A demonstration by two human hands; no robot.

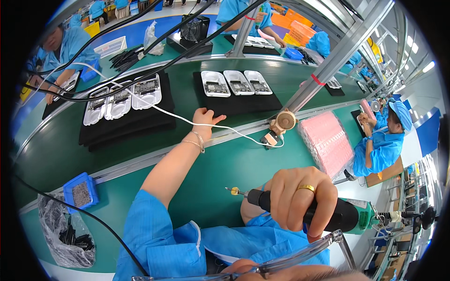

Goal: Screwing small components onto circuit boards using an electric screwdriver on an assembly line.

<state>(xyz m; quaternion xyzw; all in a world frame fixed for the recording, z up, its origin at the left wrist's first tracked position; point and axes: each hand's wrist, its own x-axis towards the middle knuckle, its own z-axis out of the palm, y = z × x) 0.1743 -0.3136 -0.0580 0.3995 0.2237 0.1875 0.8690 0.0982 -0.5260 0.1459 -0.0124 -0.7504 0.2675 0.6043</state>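
Observation:
My right hand (300, 199), with a ring on one finger, is wrapped round a black and green electric screwdriver (337, 214). The screwdriver lies nearly level; its bit points left and carries a small yellow piece (235, 191) near the tip. My left arm reaches forward across the bench, and my left hand (206, 120) grips the near edge of a black mat (243, 104). On that mat sit three white casings (239, 83) in a row, each with a circuit board inside. The underside of the left hand's grip is hidden.
Left, stacked black mats (126, 126) carry three more white casings (119, 100). A small fan (283, 122) stands by the metal post (323, 70), near pink trays (326, 143). A blue screw bin (80, 192) and a bag of black parts (68, 236) lie left. Cables hang overhead; co-workers sit around.

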